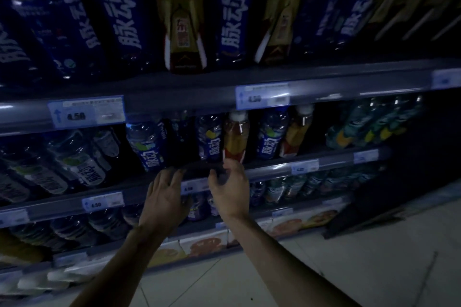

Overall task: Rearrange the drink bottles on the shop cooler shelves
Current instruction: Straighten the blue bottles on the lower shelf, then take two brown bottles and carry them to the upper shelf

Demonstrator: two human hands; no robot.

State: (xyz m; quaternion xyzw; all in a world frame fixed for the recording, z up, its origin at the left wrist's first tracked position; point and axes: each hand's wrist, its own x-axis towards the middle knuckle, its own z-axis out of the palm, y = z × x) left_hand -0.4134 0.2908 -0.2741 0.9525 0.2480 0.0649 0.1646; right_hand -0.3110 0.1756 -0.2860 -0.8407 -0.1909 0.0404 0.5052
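Both my hands reach toward the middle cooler shelf in dim light. My left hand is spread open, palm to the shelf edge, holding nothing. My right hand is open with curled fingers just below an orange-red tea bottle; a fingertip is at its base, but whether it touches is unclear. Blue-labelled drink bottles stand on either side of the tea bottle, another blue one to its right, and a second tea bottle beyond that.
The top shelf holds large blue bottles and tea bottles. Price tags line the shelf rails. Teal bottles stand far right. Lower shelves hold more bottles. A tiled floor lies below.
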